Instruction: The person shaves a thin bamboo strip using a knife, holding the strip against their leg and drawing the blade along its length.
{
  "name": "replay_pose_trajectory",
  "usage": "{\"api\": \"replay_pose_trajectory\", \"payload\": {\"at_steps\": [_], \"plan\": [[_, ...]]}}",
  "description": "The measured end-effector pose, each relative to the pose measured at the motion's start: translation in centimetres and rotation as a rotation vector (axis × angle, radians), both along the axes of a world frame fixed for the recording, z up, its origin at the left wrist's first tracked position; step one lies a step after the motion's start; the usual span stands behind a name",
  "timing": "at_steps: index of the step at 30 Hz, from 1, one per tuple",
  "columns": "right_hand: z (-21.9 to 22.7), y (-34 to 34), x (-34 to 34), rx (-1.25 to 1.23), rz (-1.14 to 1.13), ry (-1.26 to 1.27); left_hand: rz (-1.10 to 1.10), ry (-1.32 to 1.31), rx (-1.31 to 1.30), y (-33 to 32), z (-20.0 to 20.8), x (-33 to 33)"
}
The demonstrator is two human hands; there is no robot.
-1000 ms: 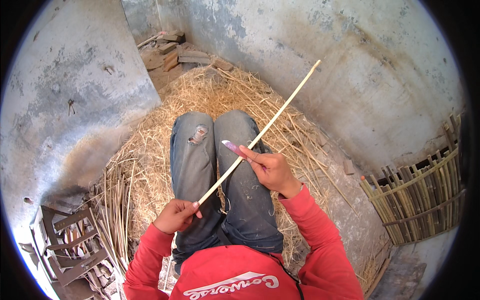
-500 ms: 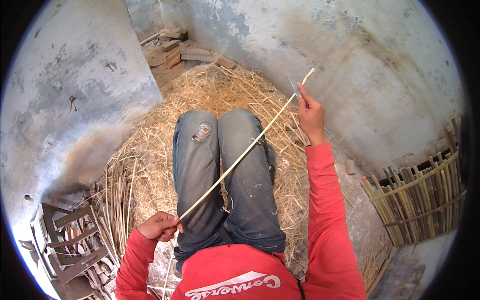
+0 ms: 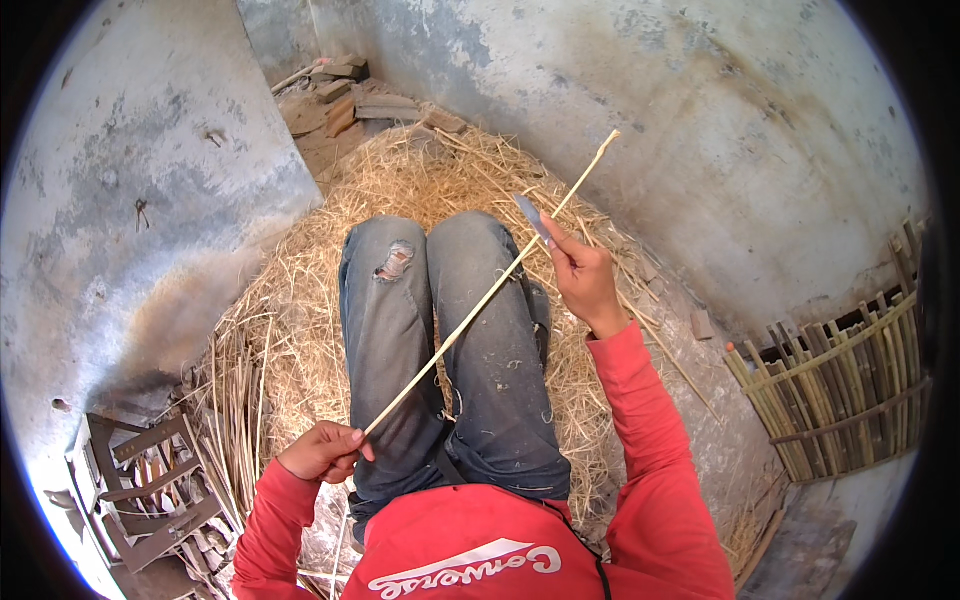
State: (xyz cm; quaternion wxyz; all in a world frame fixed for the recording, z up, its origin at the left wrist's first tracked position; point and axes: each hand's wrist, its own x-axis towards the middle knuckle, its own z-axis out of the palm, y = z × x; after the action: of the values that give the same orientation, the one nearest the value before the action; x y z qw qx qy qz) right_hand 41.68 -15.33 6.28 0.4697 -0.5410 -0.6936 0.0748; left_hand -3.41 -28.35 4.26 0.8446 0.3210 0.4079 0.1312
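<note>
A long, thin pale strip [image 3: 470, 318], which looks like split bamboo or cane, slants across my lap from lower left to upper right. Its near end is pinched between the thumb and fingers of my left hand [image 3: 322, 452], beside my left thigh. My right hand [image 3: 588, 282] is closed on a small knife [image 3: 530, 215] beyond my right knee. The grey blade crosses the strip and seems to touch it; the knife's handle is hidden in my fingers. The strip's far end, slightly bent, sticks out past my right hand.
Straw-like shavings [image 3: 420, 180] heap around my legs. Long thin strips [image 3: 235, 400] and a dark slatted frame [image 3: 150, 480] lie at left. A round slatted basket [image 3: 840, 390] stands at right. Bricks [image 3: 345, 100] lie in the far corner, between worn walls [image 3: 640, 80].
My right hand with the knife has moved down the strip, nearer to me and leftward, so more of the far end shows beyond it. My left hand still pinches the near end.
</note>
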Motion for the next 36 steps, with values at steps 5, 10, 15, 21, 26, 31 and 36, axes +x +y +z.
{"api": "replay_pose_trajectory", "payload": {"at_steps": [5,10,15,21,26,31,36], "plan": [[-0.4,-1.6,-0.5,-0.033,0.019,-0.002,0.015,0.029,-0.032,0.2,0.4,1.5],[-0.2,-1.9,-0.2,-0.037,0.012,0.029,0.01,-0.004,-0.022,0.4,0.2,1.6],[0.4,-4.6,-3.5,-0.134,0.213,-0.057,0.021,0.012,-0.032,0.9,0.6,3.5],[0.2,-4.8,-4.1,-0.099,0.296,0.027,0.01,0.017,0.019,2.5,0.5,4.5],[1.0,0.4,1.8,-0.067,-0.095,0.016,-0.001,0.093,0.076,2.5,1.3,3.8],[0.7,2.9,2.9,0.05,-0.139,0.084,-0.016,0.075,0.089,2.5,1.0,4.3],[-0.3,-1.3,-3.1,0.0,0.26,-0.071,0.017,0.051,-0.016,2.1,0.6,3.9]]}}
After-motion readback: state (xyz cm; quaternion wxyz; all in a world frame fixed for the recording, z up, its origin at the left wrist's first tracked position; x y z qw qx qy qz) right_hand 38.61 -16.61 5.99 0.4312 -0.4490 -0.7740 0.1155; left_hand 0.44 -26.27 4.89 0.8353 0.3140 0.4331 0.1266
